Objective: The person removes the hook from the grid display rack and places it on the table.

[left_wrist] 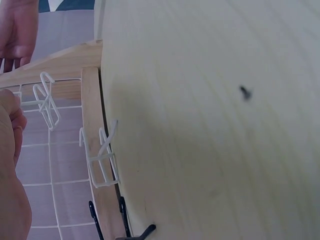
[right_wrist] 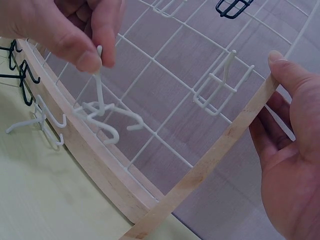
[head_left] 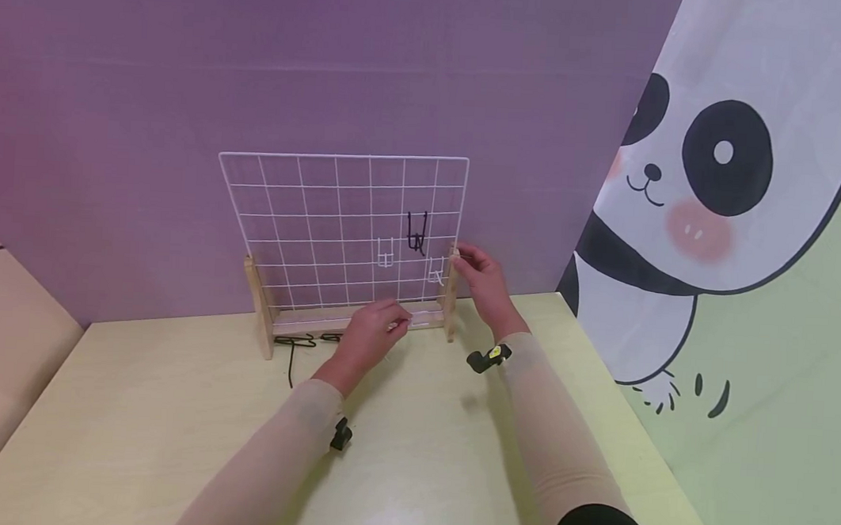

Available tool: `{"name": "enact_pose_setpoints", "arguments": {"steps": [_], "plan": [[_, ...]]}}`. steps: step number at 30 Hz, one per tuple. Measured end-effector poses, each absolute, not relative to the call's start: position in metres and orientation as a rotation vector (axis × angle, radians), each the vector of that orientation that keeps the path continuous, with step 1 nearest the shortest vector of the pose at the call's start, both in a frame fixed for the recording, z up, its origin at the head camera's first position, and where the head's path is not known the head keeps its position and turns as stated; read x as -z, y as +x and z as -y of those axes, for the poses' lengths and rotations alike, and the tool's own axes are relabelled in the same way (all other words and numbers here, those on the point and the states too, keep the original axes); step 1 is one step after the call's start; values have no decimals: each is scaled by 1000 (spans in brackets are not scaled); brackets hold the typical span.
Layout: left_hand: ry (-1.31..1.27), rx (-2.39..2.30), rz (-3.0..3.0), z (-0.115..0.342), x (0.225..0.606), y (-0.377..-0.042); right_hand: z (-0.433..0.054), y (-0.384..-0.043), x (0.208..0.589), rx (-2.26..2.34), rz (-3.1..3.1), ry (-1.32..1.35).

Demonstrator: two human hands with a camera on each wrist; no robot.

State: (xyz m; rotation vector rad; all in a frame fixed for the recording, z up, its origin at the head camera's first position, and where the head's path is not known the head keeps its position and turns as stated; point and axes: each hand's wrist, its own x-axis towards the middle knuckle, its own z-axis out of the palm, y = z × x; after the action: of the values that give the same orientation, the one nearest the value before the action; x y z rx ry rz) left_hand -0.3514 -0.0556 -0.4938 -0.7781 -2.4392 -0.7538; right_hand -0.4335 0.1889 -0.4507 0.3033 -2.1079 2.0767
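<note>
Three wire hooks hang on the white grid panel (head_left: 339, 241): a black hook (head_left: 416, 234) highest, one white hook (head_left: 385, 253) lower and to its left, and another white hook (right_wrist: 216, 95) close to the right upright (head_left: 450, 300). The panel stands in a wooden stand whose base bar (right_wrist: 92, 162) runs along its lower edge on the counter (head_left: 170, 416).

With my left hand (head_left: 374, 331) I pinch a further hook, the held white hook (right_wrist: 99, 90), its stem between thumb and forefinger. It sits just beyond my fingertips, in front of the panel's lower right cells, its bent ends directed away from my fingers; whether it touches the wires I cannot tell. My right hand (head_left: 487, 286) grips the right upright near its top, and from my right wrist I see the thumb at the wood's end and the fingers behind it.

From my head, the held hook is only a small pale shape by my fingers, while the right wrist view shows its stem and bent ends plainly. That view also shows a loose white hook (right_wrist: 42, 119) against the front of the base bar, which my left hand largely covers from above. Two loose black hooks (right_wrist: 26, 82) lie beyond it on the counter, along the same bar.
</note>
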Motion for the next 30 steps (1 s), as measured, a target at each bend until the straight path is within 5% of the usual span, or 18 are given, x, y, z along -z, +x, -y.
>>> {"name": "enact_pose_setpoints", "arguments": {"steps": [30], "plan": [[-866,742,2455,44,511,-367,-190,-434,451,-2047,2118,339]]}}
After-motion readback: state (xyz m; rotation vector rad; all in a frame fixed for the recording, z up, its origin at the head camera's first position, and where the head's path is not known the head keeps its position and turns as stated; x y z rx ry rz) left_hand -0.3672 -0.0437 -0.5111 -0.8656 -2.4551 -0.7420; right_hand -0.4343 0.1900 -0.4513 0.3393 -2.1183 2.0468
